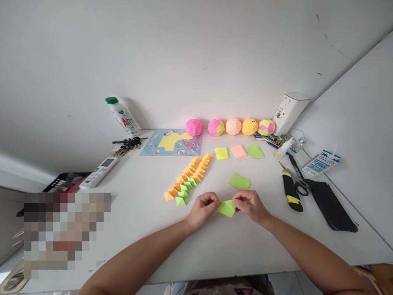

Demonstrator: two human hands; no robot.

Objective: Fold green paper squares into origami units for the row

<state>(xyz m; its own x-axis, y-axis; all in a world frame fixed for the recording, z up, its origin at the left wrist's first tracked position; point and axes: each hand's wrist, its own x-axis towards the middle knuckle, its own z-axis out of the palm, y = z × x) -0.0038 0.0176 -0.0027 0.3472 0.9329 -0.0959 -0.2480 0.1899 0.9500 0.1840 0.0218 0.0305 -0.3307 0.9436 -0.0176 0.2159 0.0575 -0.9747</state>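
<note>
A green paper sheet point(226, 209) with a fold in it is held between my two hands near the front of the white table. My left hand point(202, 208) pinches its left corner, and my right hand point(250, 205) pinches the right corner. Just beyond my right hand lie several loose green sheets point(239, 181). To the left run two rows of folded paper pieces: orange ones point(192, 166) at the far end and several green ones point(184, 191) nearer me.
Yellow point(221, 153), peach point(238, 151) and green point(256, 152) paper stacks lie farther back. Paper balls point(233, 127) line the wall. A box cutter point(291, 190), scissors point(301, 188) and a black pouch point(331, 205) are at right; a remote control point(98, 172) and a bottle point(123, 116) at left.
</note>
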